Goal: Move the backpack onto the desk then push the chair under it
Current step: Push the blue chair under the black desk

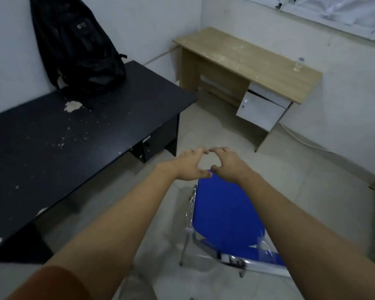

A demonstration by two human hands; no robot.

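A black backpack point(78, 44) stands upright on the far end of the black desk point(52, 148), leaning against the white wall. A blue chair point(225, 215) with a chrome frame stands on the floor to the right of the desk, directly below me. Both my arms reach forward over it. My left hand point(191, 165) and my right hand point(227, 163) hover side by side above the chair's far edge, fingers curved and spread, fingertips nearly touching each other. Neither hand holds anything.
A light wooden desk point(247, 59) with white drawers stands against the right wall, and a small clear bottle point(298, 63) sits on it. A white cable point(305, 141) runs along the floor by that wall. Pale tiled floor lies between the two desks.
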